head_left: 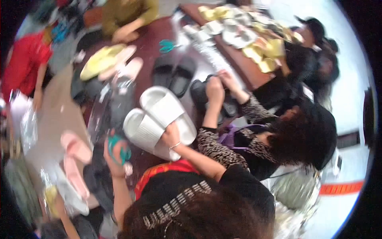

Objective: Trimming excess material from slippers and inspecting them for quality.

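A pair of white slide slippers (159, 115) lies on the dark red table in front of me, side by side and tilted. My right hand (172, 135) is closed on one white slipper at its strap; its fingertips are partly hidden. Off to the left, my left hand (114, 159) is raised with teal-handled scissors (118, 150) in it, the handles against the fingers. Just beyond the white pair lies a pair of black slides (175, 73).
A co-worker's hands (217, 89) at the right hold black slippers. Across the table lie other teal scissors (167, 46). Pink slippers (75, 147) and clear plastic bags (115, 103) lie left. Yellow and white slippers (238, 34) are heaped at the far right. Other people stand around.
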Tool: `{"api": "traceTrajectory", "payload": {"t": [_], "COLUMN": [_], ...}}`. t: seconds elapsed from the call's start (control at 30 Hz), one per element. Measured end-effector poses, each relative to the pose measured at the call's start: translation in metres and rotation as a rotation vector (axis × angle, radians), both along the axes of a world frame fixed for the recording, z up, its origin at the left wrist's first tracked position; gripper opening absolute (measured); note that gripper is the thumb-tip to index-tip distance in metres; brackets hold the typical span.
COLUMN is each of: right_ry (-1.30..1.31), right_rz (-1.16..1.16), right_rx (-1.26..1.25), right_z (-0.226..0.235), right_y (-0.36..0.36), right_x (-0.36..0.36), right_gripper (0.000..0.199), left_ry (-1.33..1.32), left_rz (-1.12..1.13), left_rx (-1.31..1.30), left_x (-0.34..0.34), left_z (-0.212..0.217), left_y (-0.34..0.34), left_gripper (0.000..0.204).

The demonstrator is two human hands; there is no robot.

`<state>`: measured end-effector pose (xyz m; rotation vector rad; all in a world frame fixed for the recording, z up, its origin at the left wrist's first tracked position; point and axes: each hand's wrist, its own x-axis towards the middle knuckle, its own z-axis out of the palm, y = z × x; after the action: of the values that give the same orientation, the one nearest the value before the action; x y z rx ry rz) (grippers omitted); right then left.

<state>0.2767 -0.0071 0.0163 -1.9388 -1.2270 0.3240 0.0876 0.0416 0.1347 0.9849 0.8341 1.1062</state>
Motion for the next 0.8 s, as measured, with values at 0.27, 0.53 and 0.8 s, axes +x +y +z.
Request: {"api": "traceTrajectory", "payload": {"t": [0.27, 0.53, 0.8], "right_ry": [0.082, -0.116, 0.192], "right_rz": [-0.243, -0.109, 0.167], "right_rx": [-0.209, -0.232, -0.253], "right_z": [-0.044, -0.08, -0.049], "right_y": [-0.006, -0.005, -0.074], "right_x": [0.004, 0.015, 0.009], "right_gripper": [0.024, 0.035, 0.023], "left_ry": [0.929, 1.367, 1.591], "left_rz": [-0.332, -0.47, -0.516], "left_rx": [0.252, 0.225, 0.221], "left_x": [-0.055, -0.022, -0.005], "left_z": [-0.187, -0.16, -0.153], "left_y": [-0.053, -0.051, -0.051], "left_gripper": [0.044, 0.047, 0.053]}}
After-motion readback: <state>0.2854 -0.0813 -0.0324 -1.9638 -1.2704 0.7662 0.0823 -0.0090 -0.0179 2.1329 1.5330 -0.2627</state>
